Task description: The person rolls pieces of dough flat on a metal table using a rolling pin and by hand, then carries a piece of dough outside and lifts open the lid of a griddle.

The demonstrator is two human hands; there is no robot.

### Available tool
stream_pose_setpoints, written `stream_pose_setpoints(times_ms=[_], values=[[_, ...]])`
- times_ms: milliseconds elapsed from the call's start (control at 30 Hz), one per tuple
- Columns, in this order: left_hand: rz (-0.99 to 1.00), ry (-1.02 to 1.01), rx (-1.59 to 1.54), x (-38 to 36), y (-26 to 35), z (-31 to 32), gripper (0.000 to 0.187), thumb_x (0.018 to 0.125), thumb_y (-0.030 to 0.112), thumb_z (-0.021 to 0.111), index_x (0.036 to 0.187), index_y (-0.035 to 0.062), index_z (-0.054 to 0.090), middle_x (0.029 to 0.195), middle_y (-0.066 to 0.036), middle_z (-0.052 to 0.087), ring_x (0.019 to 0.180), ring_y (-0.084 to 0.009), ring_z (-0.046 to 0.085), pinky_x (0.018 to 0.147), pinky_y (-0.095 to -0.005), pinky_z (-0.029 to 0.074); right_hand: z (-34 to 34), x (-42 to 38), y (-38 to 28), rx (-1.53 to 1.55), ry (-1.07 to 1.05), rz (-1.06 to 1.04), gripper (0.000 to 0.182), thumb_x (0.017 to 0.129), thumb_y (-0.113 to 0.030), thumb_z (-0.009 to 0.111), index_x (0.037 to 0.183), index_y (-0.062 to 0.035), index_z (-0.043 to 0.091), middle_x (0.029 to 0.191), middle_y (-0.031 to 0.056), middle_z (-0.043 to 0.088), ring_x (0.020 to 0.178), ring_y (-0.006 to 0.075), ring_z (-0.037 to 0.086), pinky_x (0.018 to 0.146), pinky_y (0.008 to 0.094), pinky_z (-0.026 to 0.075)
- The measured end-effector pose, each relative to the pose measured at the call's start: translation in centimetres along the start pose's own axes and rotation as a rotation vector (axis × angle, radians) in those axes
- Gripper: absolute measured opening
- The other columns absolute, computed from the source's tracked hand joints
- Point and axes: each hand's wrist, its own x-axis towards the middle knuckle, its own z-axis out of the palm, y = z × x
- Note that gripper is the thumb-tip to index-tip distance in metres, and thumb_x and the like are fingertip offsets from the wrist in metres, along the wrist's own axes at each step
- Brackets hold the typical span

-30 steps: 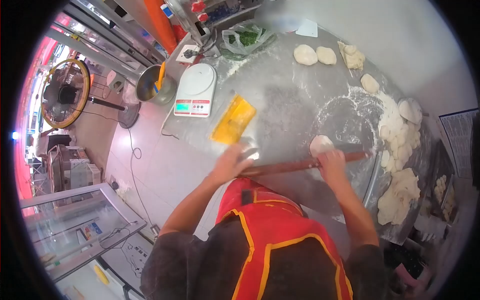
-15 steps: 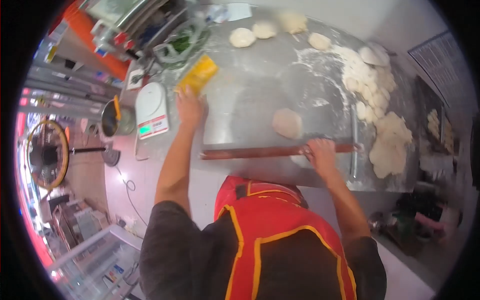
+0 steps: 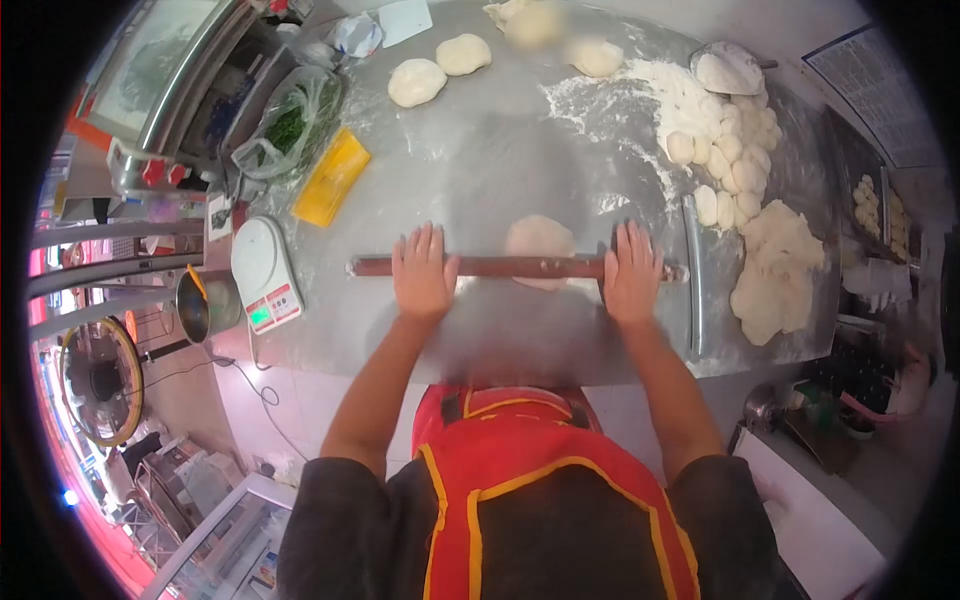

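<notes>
A long dark-red rolling pin (image 3: 490, 267) lies crosswise on the steel worktop (image 3: 500, 335). My left hand (image 3: 423, 275) rests flat on it toward its left end, fingers stretched out. Near the other end my right hand (image 3: 632, 275) presses the pin with an open palm and straight fingers. Between the hands, a flattened round of dough (image 3: 540, 236) lies under the pin and shows on both sides of it. A yellow scraper (image 3: 332, 178) lies farther left, apart from both hands.
A white kitchen scale (image 3: 262, 262) and a bag of greens (image 3: 292, 122) stand left. Dough balls (image 3: 417, 82) sit at the back. Flour, several small dough pieces (image 3: 742, 165), a dough slab (image 3: 778, 272) and a metal bar (image 3: 694, 280) are right.
My left hand has left the yellow scraper and come onto the rolling pin. The pin has moved forward over the dough round. My right hand has opened from its grip and lies flat.
</notes>
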Motion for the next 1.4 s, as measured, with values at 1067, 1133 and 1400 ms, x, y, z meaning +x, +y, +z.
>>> stream_pose_setpoints(times_ms=[1067, 1133, 1400], values=[[0.175, -0.019, -0.153, 2.6, -1.8, -0.9, 0.064, 0.088, 0.030, 0.064, 0.142, 0.0023, 0.043, 0.147, -0.017, 0.044, 0.139, -0.0337, 0.036, 0.116, -0.0522, 0.022, -0.4, 0.8, -0.4, 0.131, -0.107, -0.051, 0.056, 0.096, -0.028, 0.052, 0.144, -0.0024, 0.039, 0.148, 0.0203, 0.041, 0.138, 0.0360, 0.036, 0.113, 0.0529, 0.025], [0.270, 0.161, -0.183, 1.2, -2.0, -1.4, 0.047, 0.079, 0.013, 0.065, 0.124, 0.0046, 0.056, 0.122, -0.014, 0.058, 0.117, -0.0337, 0.052, 0.105, -0.0498, 0.036, -2.0, -0.6, -1.7, 0.158, -0.162, -0.050, 0.055, 0.094, -0.025, 0.056, 0.141, -0.0012, 0.042, 0.144, 0.0216, 0.045, 0.134, 0.0373, 0.041, 0.111, 0.0514, 0.029], [0.248, 0.023, -0.280, -3.5, -0.8, -5.6, 0.027, 0.072, 0.008, 0.060, 0.099, 0.0083, 0.060, 0.091, -0.010, 0.057, 0.089, -0.0300, 0.058, 0.073, -0.0416, 0.050, 6.0, 16.3, -12.1, 0.202, -0.948, -0.448, 0.048, 0.067, -0.034, 0.079, 0.105, -0.0087, 0.065, 0.104, 0.0183, 0.066, 0.106, 0.0382, 0.058, 0.090, 0.0439, 0.047]])
